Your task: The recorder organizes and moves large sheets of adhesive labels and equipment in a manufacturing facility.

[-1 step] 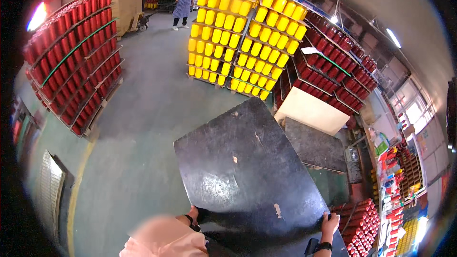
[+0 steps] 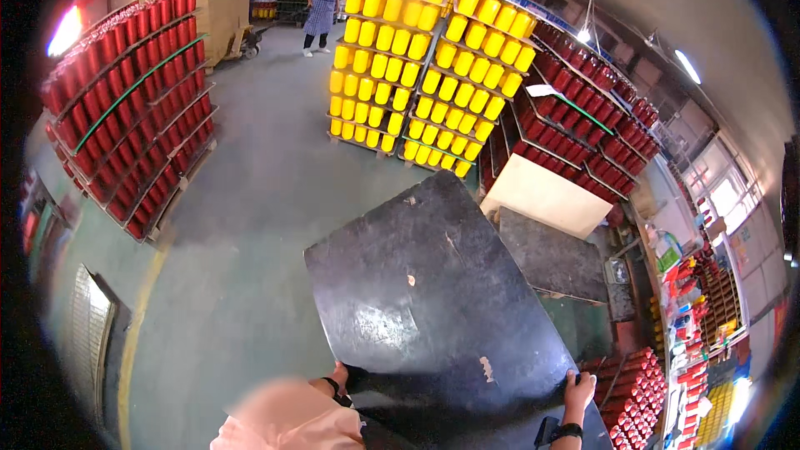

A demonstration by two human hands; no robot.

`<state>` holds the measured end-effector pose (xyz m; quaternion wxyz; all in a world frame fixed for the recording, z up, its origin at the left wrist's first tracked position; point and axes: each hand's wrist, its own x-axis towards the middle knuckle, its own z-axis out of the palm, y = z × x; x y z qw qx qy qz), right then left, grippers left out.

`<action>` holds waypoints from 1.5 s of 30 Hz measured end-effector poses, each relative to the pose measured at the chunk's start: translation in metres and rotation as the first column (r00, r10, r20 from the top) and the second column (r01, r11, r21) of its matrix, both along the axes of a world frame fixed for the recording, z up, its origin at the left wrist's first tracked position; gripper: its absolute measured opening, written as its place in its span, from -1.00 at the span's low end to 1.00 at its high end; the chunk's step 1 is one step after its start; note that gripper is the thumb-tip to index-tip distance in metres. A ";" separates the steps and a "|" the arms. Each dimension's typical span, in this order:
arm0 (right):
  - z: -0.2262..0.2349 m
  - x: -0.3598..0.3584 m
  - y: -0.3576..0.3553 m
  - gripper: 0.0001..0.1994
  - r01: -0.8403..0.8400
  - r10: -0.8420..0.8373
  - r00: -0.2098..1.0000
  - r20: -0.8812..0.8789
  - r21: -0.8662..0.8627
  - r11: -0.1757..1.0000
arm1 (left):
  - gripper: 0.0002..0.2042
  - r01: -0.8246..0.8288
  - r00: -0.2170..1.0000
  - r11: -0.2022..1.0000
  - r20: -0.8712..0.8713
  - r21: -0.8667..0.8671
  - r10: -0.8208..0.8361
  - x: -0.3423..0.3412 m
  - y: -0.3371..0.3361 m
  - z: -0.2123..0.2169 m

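Note:
A large black board (image 2: 433, 283) with a few chipped pale spots stretches out in front of me, its surface scuffed and shiny. At its near left edge, my left hand (image 2: 339, 375) has hold of the board, most of its fingers hidden by the edge. My right hand (image 2: 580, 387) grips the opposite edge, with the thumb side showing on top. A dark band is on each wrist. The near end of the board runs out of the picture below, against my body.
Stacked layers of yellow jars (image 2: 387, 50) stand ahead. Dark red jars are stacked at left (image 2: 125, 108) and right (image 2: 575, 117). A second dark board (image 2: 554, 254) and a pale panel (image 2: 546, 196) lie right of mine. A person in a checked apron (image 2: 321, 8) stands far back.

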<state>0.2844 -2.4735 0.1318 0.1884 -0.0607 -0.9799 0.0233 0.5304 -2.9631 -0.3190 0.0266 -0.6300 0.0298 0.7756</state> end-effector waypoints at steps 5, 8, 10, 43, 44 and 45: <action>0.004 0.029 0.018 -0.51 -0.026 0.027 0.999 0.031 -0.013 1.000 | -0.43 -0.018 1.000 0.999 0.001 -0.041 0.018 0.029 0.007 0.022; 0.012 0.060 0.028 -0.50 -0.037 0.029 0.994 -0.101 -0.082 0.996 | -0.43 -0.012 1.000 0.995 -0.001 -0.098 0.012 0.047 0.011 0.032; 0.028 0.086 0.029 -0.51 0.007 -0.019 0.991 -0.131 -0.092 0.996 | -0.43 0.002 1.000 0.992 0.004 -0.124 -0.002 0.058 0.017 0.039; 0.141 0.229 -0.172 -0.54 0.084 -0.098 0.973 -0.209 -0.073 0.994 | -0.39 0.360 0.920 0.858 0.293 -0.367 -0.261 0.053 -0.108 0.035; 0.140 0.219 -0.196 -0.54 0.070 -0.084 0.976 -0.199 -0.076 0.995 | -0.39 0.372 0.913 0.851 0.312 -0.372 -0.263 0.048 -0.124 0.032; 0.137 0.212 -0.215 -0.54 0.055 -0.068 0.981 -0.182 -0.077 0.996 | -0.39 0.388 0.902 0.844 0.338 -0.370 -0.266 0.053 -0.137 0.028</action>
